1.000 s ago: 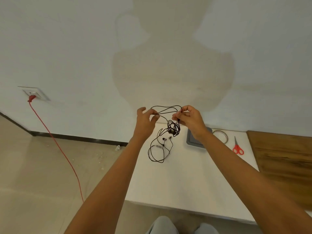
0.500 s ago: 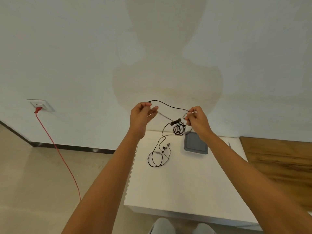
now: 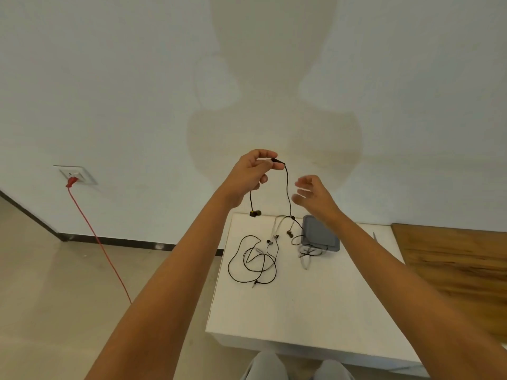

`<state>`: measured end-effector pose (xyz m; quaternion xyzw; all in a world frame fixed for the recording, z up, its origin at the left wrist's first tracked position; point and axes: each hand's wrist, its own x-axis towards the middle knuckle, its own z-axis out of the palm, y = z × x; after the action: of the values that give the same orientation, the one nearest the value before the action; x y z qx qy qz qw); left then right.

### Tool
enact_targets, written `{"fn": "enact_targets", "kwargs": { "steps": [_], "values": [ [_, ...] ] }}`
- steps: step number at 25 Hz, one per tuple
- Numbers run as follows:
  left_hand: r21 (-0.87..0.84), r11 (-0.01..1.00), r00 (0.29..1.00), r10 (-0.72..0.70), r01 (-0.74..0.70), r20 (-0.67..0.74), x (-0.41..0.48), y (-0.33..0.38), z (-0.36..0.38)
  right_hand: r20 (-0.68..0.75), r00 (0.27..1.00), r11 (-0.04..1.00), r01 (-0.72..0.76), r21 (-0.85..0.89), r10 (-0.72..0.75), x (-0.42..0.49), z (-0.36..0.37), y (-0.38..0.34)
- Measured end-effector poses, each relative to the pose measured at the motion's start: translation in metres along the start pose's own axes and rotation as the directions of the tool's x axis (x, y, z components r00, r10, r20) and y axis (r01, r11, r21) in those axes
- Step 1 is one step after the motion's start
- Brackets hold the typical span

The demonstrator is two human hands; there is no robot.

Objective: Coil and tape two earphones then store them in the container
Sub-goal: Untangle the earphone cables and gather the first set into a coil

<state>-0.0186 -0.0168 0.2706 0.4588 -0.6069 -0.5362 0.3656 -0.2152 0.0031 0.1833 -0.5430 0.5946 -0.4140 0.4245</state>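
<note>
Two earphones, neither coiled yet. Left hand (image 3: pixel 253 171) pinched on the raised earphone (image 3: pixel 287 187), one bud (image 3: pixel 255 213) dangling beneath, the rest of its cable trailing down in a tangle beside the grey container (image 3: pixel 321 237). Right hand (image 3: pixel 312 194) open, empty, close beside the hanging cord. Best to lift clear of the snarl, then wind even loops round the left fingers. Second earphone (image 3: pixel 253 260) loose on the white table (image 3: pixel 301 311). Leftward, a red cable (image 3: pixel 101 248) plugged into a wall socket (image 3: pixel 74 174); rightward, wooden flooring (image 3: pixel 452 264).
</note>
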Motion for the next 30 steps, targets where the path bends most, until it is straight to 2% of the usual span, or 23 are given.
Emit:
{"fn": "enact_targets", "kwargs": {
  "steps": [2,4,6,9,12,14,17,19,22,25,26,28,30],
  "values": [
    [0.022,1.0,1.0,0.02,-0.02,0.02,-0.002,0.002,0.005,0.143,0.988,0.995,0.048,0.09,-0.06,-0.001,0.002,-0.017],
    [0.015,0.999,0.999,0.051,-0.051,0.001,-0.003,0.007,0.006,0.296,0.951,0.995,0.074,0.072,-0.092,-0.002,0.002,-0.025],
    [-0.048,0.994,0.994,0.091,-0.093,-0.057,-0.005,0.017,0.003,0.364,0.93,0.998,0.059,0.005,-0.057,-0.004,0.004,-0.018],
    [-0.172,0.974,0.982,0.127,-0.15,-0.137,-0.01,0.035,-0.004,0.341,0.937,0.991,-0.027,-0.128,0.07,-0.011,0.007,0.012],
    [-0.157,0.967,0.973,0.175,-0.199,-0.151,-0.019,0.049,-0.011,0.374,0.924,0.997,-0.079,-0.017,0.08,-0.021,0.012,0.034],
    [-0.145,0.961,0.961,0.207,-0.234,-0.181,-0.025,0.054,-0.016,0.371,0.925,0.997,-0.081,-0.009,0.079,-0.025,0.015,0.04],
    [-0.091,0.976,0.938,0.161,-0.198,-0.306,-0.031,0.049,-0.028,0.205,0.977,0.997,-0.051,-0.057,0.062,-0.032,0.013,0.034],
    [0.051,0.997,0.929,0.076,-0.061,-0.362,-0.035,0.031,-0.031,0.09,0.996,0.997,-0.005,-0.078,0.012,-0.039,0.006,0.019],
    [0.366,0.92,0.966,-0.045,0.14,-0.256,-0.046,-0.011,-0.021,0.079,0.992,0.978,0.113,-0.177,-0.1,-0.052,0.0,-0.008],
    [0.6,0.775,0.978,-0.202,0.196,-0.058,-0.06,-0.034,-0.002,0.155,0.976,0.937,0.195,-0.289,-0.155,-0.061,-0.001,-0.028],
    [0.64,0.748,0.974,-0.227,0.174,0.001,-0.065,-0.034,0.004,0.184,0.971,0.929,0.206,-0.306,-0.154,-0.064,-0.001,-0.034],
    [0.63,0.765,0.97,-0.232,0.133,0.077,-0.07,-0.031,0.018,0.226,0.964,0.92,0.214,-0.327,-0.144,-0.07,-0.001,-0.045],
    [0.629,0.772,0.978,-0.19,0.096,0.083,-0.072,-0.029,0.03,0.26,0.956,0.903,0.228,-0.365,-0.136,-0.077,-0.003,-0.053]
  ]
}}
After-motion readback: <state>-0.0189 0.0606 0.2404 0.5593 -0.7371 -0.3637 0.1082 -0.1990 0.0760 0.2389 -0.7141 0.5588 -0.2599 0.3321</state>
